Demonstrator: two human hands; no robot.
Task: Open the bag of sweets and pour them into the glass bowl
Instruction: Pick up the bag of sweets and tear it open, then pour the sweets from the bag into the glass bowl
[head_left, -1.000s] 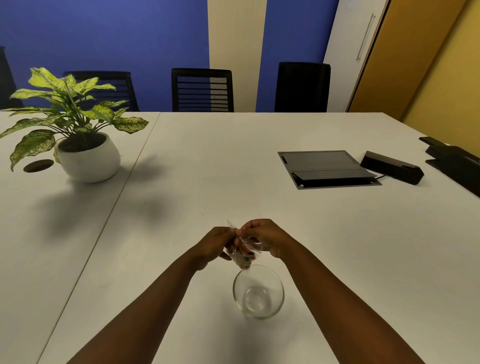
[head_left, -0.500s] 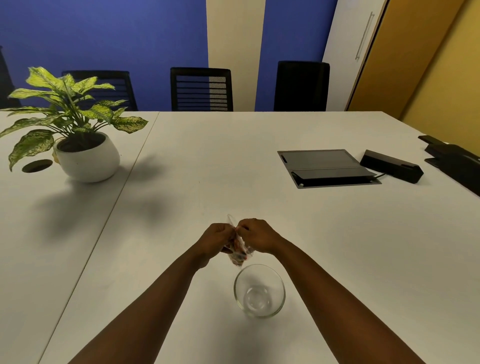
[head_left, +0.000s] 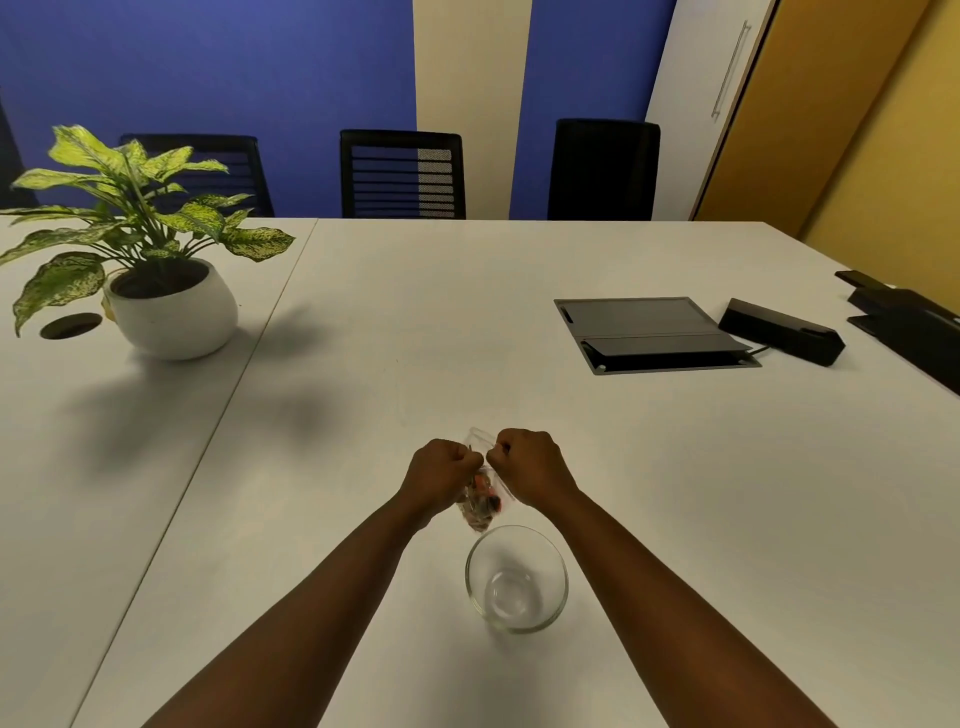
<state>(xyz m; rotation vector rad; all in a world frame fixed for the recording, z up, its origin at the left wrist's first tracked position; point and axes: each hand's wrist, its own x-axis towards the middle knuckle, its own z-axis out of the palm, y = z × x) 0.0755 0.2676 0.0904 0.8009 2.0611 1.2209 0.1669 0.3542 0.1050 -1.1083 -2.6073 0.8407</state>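
Clear bag of sweets (head_left: 480, 501) now pinched at its top by left hand (head_left: 441, 475) and right hand (head_left: 527, 467), drawn closer together than a second ago; unopened, glass bowl (head_left: 517, 579) empty.

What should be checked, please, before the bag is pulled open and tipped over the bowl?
1. Left hand gripping the bag of sweets at its top: ok.
2. Right hand gripping the top too: ok.
3. Bag already open: cannot tell.
4. Glass bowl upright and empty: ok.
5. Bag directly above the bowl: not ok, it hangs just beyond the far rim.
6. Table around the bowl free of clutter: ok.
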